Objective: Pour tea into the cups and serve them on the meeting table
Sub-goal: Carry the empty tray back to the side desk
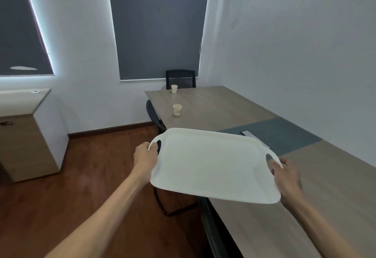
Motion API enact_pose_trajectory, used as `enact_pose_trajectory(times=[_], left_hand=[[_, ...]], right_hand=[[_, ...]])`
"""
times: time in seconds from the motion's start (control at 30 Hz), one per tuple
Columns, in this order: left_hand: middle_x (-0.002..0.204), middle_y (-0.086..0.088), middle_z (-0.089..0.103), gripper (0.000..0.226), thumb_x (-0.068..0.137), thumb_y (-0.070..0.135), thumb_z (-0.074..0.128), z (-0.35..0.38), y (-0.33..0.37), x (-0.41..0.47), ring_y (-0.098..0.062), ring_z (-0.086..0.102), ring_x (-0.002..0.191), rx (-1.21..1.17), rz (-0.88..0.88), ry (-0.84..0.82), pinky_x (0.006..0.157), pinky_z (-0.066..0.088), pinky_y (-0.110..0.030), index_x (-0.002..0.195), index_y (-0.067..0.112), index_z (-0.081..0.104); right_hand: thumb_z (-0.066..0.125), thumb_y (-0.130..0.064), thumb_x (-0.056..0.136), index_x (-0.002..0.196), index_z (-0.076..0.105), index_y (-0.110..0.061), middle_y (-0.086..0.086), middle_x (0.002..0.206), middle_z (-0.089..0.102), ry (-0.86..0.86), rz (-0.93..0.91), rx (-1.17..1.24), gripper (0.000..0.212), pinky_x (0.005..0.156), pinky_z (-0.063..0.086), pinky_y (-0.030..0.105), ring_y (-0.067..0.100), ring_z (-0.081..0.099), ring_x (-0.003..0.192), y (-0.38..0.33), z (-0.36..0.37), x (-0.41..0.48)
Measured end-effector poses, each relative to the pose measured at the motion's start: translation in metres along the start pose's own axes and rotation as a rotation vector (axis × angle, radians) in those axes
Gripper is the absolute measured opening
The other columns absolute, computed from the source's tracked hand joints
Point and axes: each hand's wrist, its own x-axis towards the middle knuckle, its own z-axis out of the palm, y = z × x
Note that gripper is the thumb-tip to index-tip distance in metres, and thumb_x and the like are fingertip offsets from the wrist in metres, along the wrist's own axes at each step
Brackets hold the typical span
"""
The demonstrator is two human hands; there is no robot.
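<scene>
Over the near edge of the meeting table (234, 105) I hold a white plastic tray (213, 166) with both hands, and I see nothing on it: its shallow bed is bare from rim to rim. My left hand (145, 159) is wrapped around the tray's left handle, fingers curled through the cut-out, and my right hand (285, 174) is closed the same way on the right handle, so both are clamped on the tray. It is a rounded rectangle with a low raised lip and an oval slot at each short end. Its long axis runs left to right across my view, from one hand to the other, and it is tilted, the left end sitting higher in the frame than the right. Part of it hangs over the floor (81, 176) and part over the tabletop. Farther along the table stand 2 paper cups, both upright and well apart from the tray. The nearer cup (177, 109) is pale with a faint mark on its side, close to the table's left edge; the far cup (174, 88) stands near the table's end, in front of a black chair (180, 79). I cannot tell from this angle what either cup holds. A grey inset panel (284, 133) crosses the wood-grain top just beyond the tray's far right corner.
</scene>
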Motion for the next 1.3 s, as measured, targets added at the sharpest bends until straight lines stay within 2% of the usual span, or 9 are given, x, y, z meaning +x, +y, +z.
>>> enact_pose_trajectory(times=[0.2,0.3,0.4,0.53,0.67,0.87,1.03,1.2,1.3], left_hand=[[0.077,-0.009,0.057,0.032,0.096,0.023,0.049,-0.044,-0.002,0.062,-0.023,0.05,0.066,-0.049,-0.039,0.092,0.059,0.038,-0.032,0.081,-0.003,0.056],[0.072,-0.007,0.053,0.032,0.098,0.021,0.049,-0.061,-0.005,0.099,-0.021,0.047,0.064,-0.041,-0.035,0.138,0.057,0.036,-0.03,0.072,0.002,0.053],[0.069,-0.006,0.05,0.031,0.097,0.02,0.051,-0.072,-0.008,0.142,-0.022,0.044,0.062,-0.022,-0.036,0.173,0.056,0.033,-0.03,0.069,0.007,0.049],[0.069,-0.007,0.048,0.032,0.096,0.02,0.052,-0.078,-0.007,0.198,-0.022,0.042,0.062,-0.015,-0.042,0.204,0.056,0.031,-0.03,0.067,0.009,0.047],[0.07,-0.009,0.048,0.029,0.095,0.017,0.051,-0.082,-0.002,0.251,-0.021,0.04,0.062,-0.003,-0.065,0.235,0.056,0.028,-0.03,0.067,0.008,0.047],[0.07,-0.008,0.045,0.025,0.093,0.024,0.051,-0.103,-0.004,0.32,-0.022,0.041,0.064,-0.013,-0.098,0.29,0.06,0.031,-0.033,0.071,0.011,0.049],[0.072,-0.011,0.051,0.032,0.092,0.024,0.053,-0.125,-0.003,0.38,-0.023,0.045,0.066,-0.051,-0.122,0.329,0.06,0.033,-0.034,0.077,-0.004,0.057],[0.064,-0.009,0.048,0.029,0.091,0.017,0.051,-0.153,-0.002,0.456,-0.023,0.041,0.061,-0.059,-0.091,0.355,0.057,0.029,-0.031,0.064,0.006,0.05],[0.062,-0.008,0.05,0.031,0.095,0.013,0.05,-0.176,0.002,0.505,-0.024,0.043,0.058,-0.081,-0.073,0.374,0.054,0.029,-0.03,0.066,0.004,0.053]], right_hand=[[0.055,-0.025,0.098,0.121,0.058,-0.016,0.006,0.105,0.07,-0.098,-0.002,-0.025,0.024,0.059,0.045,0.028,0.02,0.066,0.081,-0.023,0.092,0.026],[0.057,-0.027,0.097,0.12,0.06,-0.018,0.003,0.102,0.073,-0.155,0.026,-0.002,0.025,0.078,0.057,0.043,0.023,0.07,0.086,-0.028,0.143,0.043],[0.058,-0.026,0.097,0.112,0.06,-0.02,0.005,0.101,0.073,-0.211,0.044,0.026,0.016,0.088,0.057,0.052,0.026,0.071,0.09,-0.034,0.192,0.063],[0.055,-0.022,0.1,0.116,0.057,-0.017,0.003,0.099,0.071,-0.258,0.063,0.075,0.017,0.084,0.057,0.048,0.026,0.071,0.091,-0.046,0.247,0.088],[0.059,-0.027,0.099,0.111,0.056,-0.016,-0.001,0.09,0.069,-0.307,0.019,0.122,0.016,0.063,0.051,0.033,0.02,0.068,0.079,-0.067,0.305,0.118],[0.064,-0.046,0.092,0.113,0.057,-0.025,0.003,0.094,0.072,-0.375,0.004,0.1,0.031,0.073,0.055,0.039,0.025,0.07,0.082,-0.086,0.39,0.148],[0.06,-0.048,0.094,0.113,0.056,-0.026,0.001,0.101,0.07,-0.409,-0.045,0.059,0.029,0.063,0.051,0.032,0.024,0.069,0.087,-0.111,0.457,0.161],[0.058,-0.044,0.097,0.111,0.054,-0.024,-0.005,0.096,0.065,-0.413,-0.115,0.035,0.025,0.058,0.045,0.027,0.013,0.064,0.082,-0.14,0.544,0.174],[0.059,-0.046,0.095,0.11,0.057,-0.023,0.001,0.102,0.067,-0.42,-0.138,0.017,0.028,0.059,0.048,0.03,0.019,0.066,0.085,-0.156,0.604,0.183]])
